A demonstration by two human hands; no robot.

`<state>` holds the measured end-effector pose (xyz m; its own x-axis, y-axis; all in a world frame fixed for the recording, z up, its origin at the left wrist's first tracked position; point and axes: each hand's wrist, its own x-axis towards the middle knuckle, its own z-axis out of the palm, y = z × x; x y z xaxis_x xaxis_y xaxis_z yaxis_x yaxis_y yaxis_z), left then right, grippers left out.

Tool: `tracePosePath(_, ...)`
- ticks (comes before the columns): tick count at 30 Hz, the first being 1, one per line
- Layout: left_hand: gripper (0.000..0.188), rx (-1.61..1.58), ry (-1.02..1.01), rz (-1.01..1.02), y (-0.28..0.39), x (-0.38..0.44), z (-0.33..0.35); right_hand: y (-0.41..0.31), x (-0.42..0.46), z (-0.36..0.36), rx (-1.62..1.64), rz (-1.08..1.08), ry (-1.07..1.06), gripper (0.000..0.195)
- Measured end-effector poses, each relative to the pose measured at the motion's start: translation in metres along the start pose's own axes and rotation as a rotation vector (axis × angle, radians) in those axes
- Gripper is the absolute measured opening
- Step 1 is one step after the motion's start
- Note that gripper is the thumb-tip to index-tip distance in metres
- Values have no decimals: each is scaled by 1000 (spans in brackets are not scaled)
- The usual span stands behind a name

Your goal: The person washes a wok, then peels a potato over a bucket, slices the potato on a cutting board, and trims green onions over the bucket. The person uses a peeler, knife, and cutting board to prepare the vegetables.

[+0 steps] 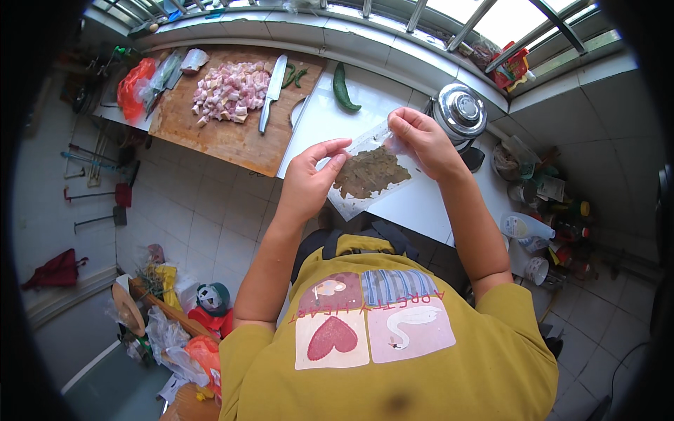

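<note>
A clear plastic bag (373, 171) of dried brown-green leaves is held up over the white counter's front edge. My left hand (314, 176) pinches its left edge between thumb and fingers. At the bag's upper right corner, my right hand (421, 139) grips the plastic with its fingertips. Behind the bag a green cucumber-like vegetable (343, 88) lies on the white counter (310, 134). To the left, a wooden cutting board (226, 144) bears a pile of diced raw meat (231, 89), a kitchen knife (273, 92) and green chili peppers (295, 77).
A lidded steel pot (461, 110) stands right of my right hand. Bottles, including a pale plastic one (526, 226), crowd the right end. A red plastic bag (136, 87) lies left of the board. Window bars (468, 25) run along the back.
</note>
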<state>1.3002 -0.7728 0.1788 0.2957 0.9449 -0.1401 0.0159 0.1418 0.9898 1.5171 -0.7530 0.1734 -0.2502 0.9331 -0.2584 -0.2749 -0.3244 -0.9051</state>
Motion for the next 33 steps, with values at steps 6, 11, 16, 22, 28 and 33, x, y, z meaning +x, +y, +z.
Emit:
tracePosePath(6, 26, -114, -28, -69, -1, -7, -1, 4, -1, -3, -10, 1, -18, 20)
tracePosePath(11, 29, -152, -20, -122, 0, -11, 0, 8, -1, -7, -27, 15, -18, 21)
tracePosePath(16, 32, 307, 303, 118, -53, -18, -36, 49, -14, -65, -179, 61, 244, 19)
tracePosePath(22, 25, 52, 601, -242, -148, -107, -88, 196, -39, -197, -440, 156, 651, 25)
tracePosePath(28, 23, 45, 972, -518, -212, -225, -91, 228, -63, -204, -1247, 1, 866, 49)
tracePosePath(33, 28, 30, 1182, -769, -273, -323, -75, 217, -34, -117, -839, 132, 357, 21)
